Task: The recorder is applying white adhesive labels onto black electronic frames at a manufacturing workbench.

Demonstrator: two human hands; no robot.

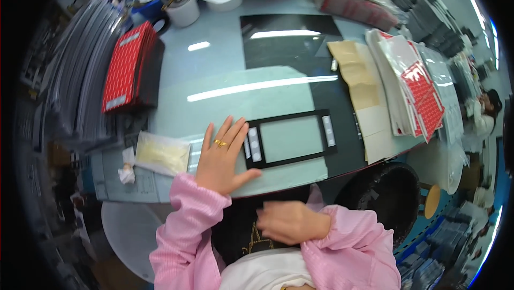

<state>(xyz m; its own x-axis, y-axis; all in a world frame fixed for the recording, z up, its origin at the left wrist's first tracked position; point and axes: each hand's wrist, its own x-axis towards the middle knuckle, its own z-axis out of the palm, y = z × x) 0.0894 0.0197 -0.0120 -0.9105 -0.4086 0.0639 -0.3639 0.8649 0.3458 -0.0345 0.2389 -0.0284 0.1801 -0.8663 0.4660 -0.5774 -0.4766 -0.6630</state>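
Observation:
My left hand [222, 156] lies flat on the table with its fingers spread. A gold ring is on one finger, and the fingertips and thumb reach the left end of a black rectangular frame [294, 160]. The frame has a large window and a pale strip on each short side, and it lies on a sheet of light greenish glass or film [230, 97]. My right hand [292, 221] is in front of the table edge, above my lap. Its fingers are curled and smeared by motion, so whether they hold anything is unclear. A translucent scrap [316, 196] shows just beyond it.
Red-and-black packs [128, 70] and tall grey stacks [80, 70] stand at left. A pale packet [162, 153] lies near my left hand. Brown paper [356, 76] and red-white packs [423, 94] are at right. A black bin [383, 199] stands below the table's right side.

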